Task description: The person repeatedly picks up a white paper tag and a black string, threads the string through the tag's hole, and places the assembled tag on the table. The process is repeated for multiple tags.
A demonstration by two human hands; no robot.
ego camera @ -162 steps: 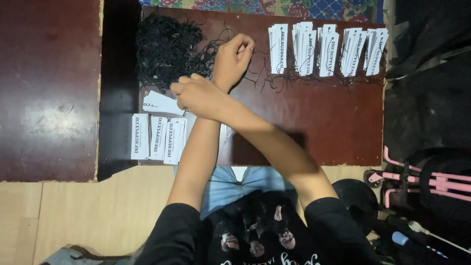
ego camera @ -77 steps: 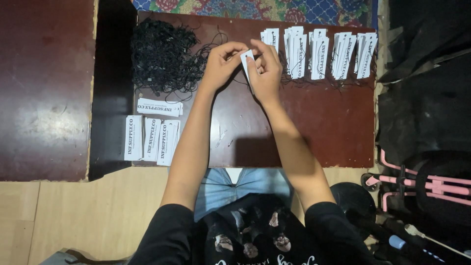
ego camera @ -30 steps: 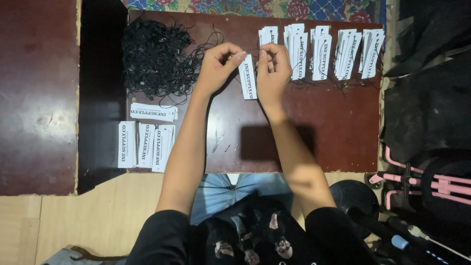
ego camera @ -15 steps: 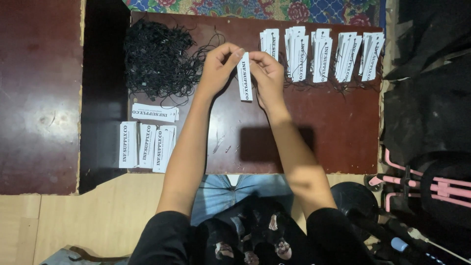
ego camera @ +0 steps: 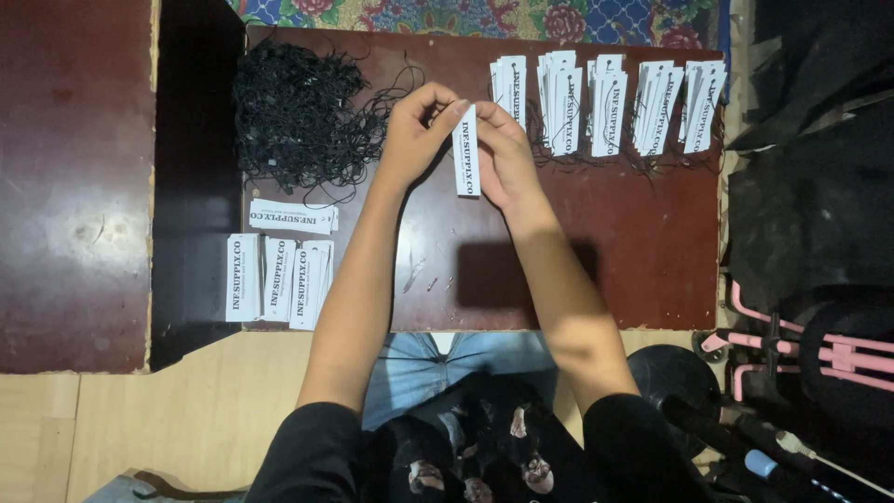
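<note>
**Head view: one tag in hand, strung stacks at right, blank stacks at left**

Head camera looks straight down. White paper tag (ego camera: 466, 163), long and narrow with dark print, is held upright between both hands over the middle of the surface (ego camera: 643, 270). Left hand (ego camera: 416, 135) pinches at the tag's top end; whether a cord is in those fingers is too small to tell. Right hand (ego camera: 507, 158) has its grip closed on the tag's right edge, thumb across the face.

Progress, as a judgement:
- Done: five fanned tag stacks (ego camera: 605, 102) along the far right edge, with thin black cords trailing beneath them, so these look already strung.
- Left: a low row of flat tag stacks (ego camera: 277, 279) at the near left corner, with one more stack (ego camera: 291, 216) lying crosswise just above it; no cords visible on these.
- Supply: a large tangle of black cord (ego camera: 298, 116) at the far left, just beside the left hand, plenty remaining.

Surface is dark red-brown wood, scuffed, with small scraps near the centre. A second dark panel (ego camera: 74, 186) sits apart to the left across a black gap. Patterned floral cloth (ego camera: 484, 17) shows beyond the far edge. Pale wooden floor (ego camera: 186, 419) lies nearer the person; black bags and a pink-framed object (ego camera: 819, 349) crowd the right.
</note>
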